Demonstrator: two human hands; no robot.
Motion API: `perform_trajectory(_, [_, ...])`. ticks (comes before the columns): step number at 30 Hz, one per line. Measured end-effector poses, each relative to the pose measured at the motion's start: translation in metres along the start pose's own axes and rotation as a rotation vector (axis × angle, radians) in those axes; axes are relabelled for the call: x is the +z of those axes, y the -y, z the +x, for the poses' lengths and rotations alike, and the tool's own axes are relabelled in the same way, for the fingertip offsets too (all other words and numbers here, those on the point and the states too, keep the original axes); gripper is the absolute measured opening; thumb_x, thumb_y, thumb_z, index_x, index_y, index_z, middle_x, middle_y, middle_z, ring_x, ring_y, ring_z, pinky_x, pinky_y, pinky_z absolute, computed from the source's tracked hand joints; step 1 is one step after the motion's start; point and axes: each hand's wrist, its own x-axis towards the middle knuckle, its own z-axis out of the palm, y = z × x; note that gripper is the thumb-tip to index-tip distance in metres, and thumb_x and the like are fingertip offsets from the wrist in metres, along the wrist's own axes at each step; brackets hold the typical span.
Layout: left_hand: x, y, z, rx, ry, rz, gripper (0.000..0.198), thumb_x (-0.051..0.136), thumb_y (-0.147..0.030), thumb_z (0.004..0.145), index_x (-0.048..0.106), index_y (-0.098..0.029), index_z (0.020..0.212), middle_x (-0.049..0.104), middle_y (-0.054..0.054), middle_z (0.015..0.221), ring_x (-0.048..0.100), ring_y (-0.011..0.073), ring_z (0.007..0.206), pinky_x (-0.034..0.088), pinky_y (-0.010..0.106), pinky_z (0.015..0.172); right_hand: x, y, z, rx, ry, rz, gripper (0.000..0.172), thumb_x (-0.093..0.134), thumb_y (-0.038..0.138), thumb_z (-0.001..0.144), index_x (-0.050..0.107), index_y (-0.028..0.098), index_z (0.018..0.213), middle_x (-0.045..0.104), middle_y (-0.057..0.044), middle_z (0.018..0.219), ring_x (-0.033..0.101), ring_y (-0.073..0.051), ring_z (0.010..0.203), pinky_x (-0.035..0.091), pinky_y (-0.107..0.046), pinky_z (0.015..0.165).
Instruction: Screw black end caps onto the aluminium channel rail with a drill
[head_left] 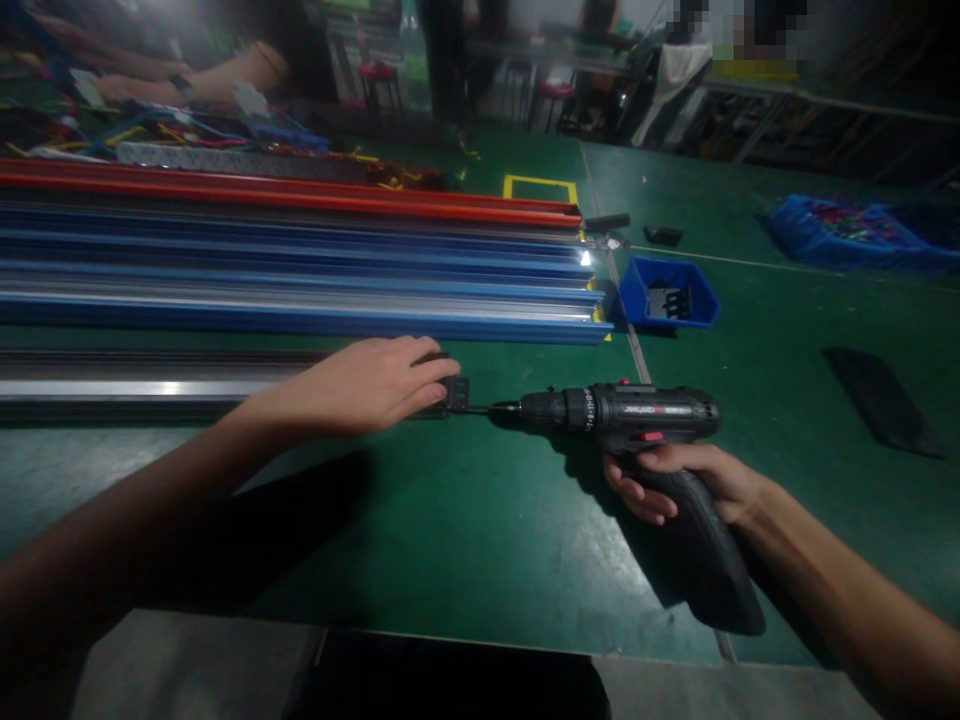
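Observation:
My right hand [660, 485] grips a black cordless drill [652, 410] by its handle, the body lying level above the bench. Its long thin bit [480, 409] points left and reaches the black end cap [459, 390] of a black and silver metal profile [165, 388]. Over that end of the profile lies my left hand [375, 385], fingers curled across the top and around the cap. Most of the cap is hidden under those fingers, and I cannot see whether a screw sits at the bit's tip.
Behind the profile lie several long blue profiles [300, 285] and a red one [300, 190]. A blue bin [705, 310] holds small dark parts. Farther right are a dark flat object [885, 400] and a blue bag-like container [795, 230]. Another person's arm [232, 75] is at the back left.

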Motion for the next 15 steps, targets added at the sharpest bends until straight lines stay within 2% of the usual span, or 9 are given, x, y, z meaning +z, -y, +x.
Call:
perform_trajectory(10, [0.0029, 0.0011, -0.0019, 0.035, -0.07, 0.048, 0.058, 0.022, -0.054, 0.111, 0.061, -0.03, 0.146, 0.064, 0.012, 0.136, 0.066, 0.0271, 0.112, 0.052, 0.037, 0.09, -0.0011, 0.0002, 0.001, -0.015, 0.014, 0.003, 0.025, 0.073, 0.027, 0.096, 0.076, 0.005, 0.108, 0.067, -0.006, 0.085, 0.053, -0.006, 0.054, 0.058, -0.02, 0.062])
perform_trajectory(15, [0.0017, -0.0001, -0.0008, 0.017, -0.042, 0.052, 0.058, 0.02, -0.052, 0.111, 0.061, -0.03, 0.145, 0.064, 0.011, 0.134, 0.066, 0.0266, 0.111, 0.052, 0.036, 0.089, -0.0026, -0.0001, 0.0001, -0.001, 0.0, 0.01, 0.026, 0.073, 0.027, 0.095, 0.077, 0.004, 0.106, 0.066, -0.006, 0.081, 0.055, -0.007, 0.054, 0.057, -0.02, 0.061])
